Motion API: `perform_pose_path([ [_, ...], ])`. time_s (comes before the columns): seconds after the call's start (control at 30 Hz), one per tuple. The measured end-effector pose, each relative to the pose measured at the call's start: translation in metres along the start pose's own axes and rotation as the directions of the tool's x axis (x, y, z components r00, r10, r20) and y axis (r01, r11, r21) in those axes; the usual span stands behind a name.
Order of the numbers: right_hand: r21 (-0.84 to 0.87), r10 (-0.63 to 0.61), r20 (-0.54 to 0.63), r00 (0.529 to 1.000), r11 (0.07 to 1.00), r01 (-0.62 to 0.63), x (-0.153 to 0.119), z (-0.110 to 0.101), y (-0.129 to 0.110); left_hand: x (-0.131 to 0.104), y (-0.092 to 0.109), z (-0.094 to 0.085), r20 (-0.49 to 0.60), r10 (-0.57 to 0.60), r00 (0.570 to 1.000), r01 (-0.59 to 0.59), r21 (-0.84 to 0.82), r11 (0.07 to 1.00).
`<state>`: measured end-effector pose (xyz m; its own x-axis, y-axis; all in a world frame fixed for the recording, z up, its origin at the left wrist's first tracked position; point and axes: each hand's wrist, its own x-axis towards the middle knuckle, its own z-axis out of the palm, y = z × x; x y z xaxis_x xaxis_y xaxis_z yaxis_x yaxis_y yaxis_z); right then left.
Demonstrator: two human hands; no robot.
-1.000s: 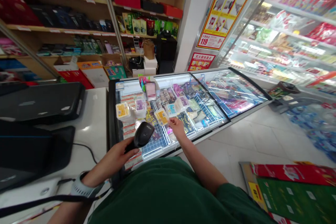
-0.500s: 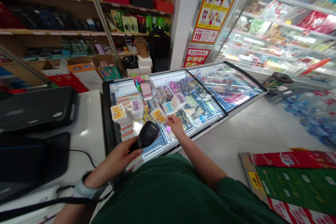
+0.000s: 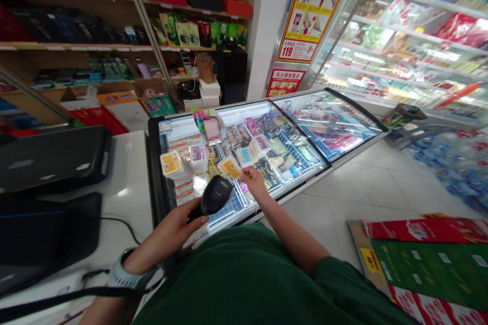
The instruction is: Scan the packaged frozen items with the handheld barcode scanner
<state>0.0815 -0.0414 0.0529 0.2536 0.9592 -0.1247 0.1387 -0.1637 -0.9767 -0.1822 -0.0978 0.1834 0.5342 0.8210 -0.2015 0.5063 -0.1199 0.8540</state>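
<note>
My left hand is wrapped round the handle of a black barcode scanner, whose head points toward the freezer. With thumb and fingers, my right hand pinches the corner of a yellow-labelled plastic food box above the glass lid. Other flat boxes stand in small stacks on the glass: a yellow-labelled box at the left, a purple-labelled box beside it, a blue-labelled box and another purple-labelled box behind my right hand.
The glass-topped chest freezer stretches away to the right. At left is a white counter with a black device and a cable. Cartons stand behind, bottled water at right, and a printed red and green box at lower right.
Very little differs. The view has shifted slightly, and both hands keep the same grip on the scanner and the yellow-labelled box.
</note>
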Motion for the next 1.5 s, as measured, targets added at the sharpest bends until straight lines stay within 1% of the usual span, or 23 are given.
perform_pose_path([
  [0.27,-0.005,0.007,-0.002,1.0,1.0,-0.007,-0.001,-0.001,-0.003,-0.001,-0.001,0.002,-0.011,-0.049,0.999,0.049,-0.013,0.999],
  [0.43,0.01,-0.001,0.006,1.0,1.0,0.001,-0.001,-0.001,-0.002,-0.001,0.002,0.002,-0.009,-0.028,1.0,0.028,-0.018,0.999],
  [0.6,0.026,-0.002,0.005,1.0,1.0,0.002,-0.001,-0.002,-0.001,-0.001,0.004,0.002,-0.009,-0.033,0.999,0.033,-0.017,0.999],
  [0.83,0.076,0.05,-0.027,0.998,0.996,-0.048,0.003,-0.002,0.003,0.0,0.001,0.004,-0.02,-0.039,0.999,0.039,-0.008,0.999],
  [0.97,0.114,0.127,-0.088,0.988,0.987,-0.117,0.016,-0.007,0.009,-0.003,-0.008,0.005,-0.018,-0.056,0.998,0.056,-0.009,0.998],
  [1.07,0.136,0.189,-0.153,0.97,0.976,-0.169,0.032,-0.013,0.014,-0.006,-0.018,0.006,-0.021,-0.083,0.996,0.083,-0.008,0.997],
  [1.17,0.155,0.24,-0.198,0.95,0.965,-0.211,0.048,-0.017,0.016,-0.01,-0.028,0.007,-0.024,-0.076,0.997,0.076,-0.007,0.997],
  [1.33,0.16,0.276,-0.255,0.927,0.957,-0.241,0.068,-0.018,0.02,-0.018,-0.039,0.007,-0.055,-0.084,0.995,0.084,0.0,0.996],
  [1.5,0.115,0.291,-0.309,0.906,0.957,-0.268,0.074,-0.019,0.026,-0.025,-0.05,0.008,-0.103,-0.116,0.988,0.117,0.004,0.993],
])
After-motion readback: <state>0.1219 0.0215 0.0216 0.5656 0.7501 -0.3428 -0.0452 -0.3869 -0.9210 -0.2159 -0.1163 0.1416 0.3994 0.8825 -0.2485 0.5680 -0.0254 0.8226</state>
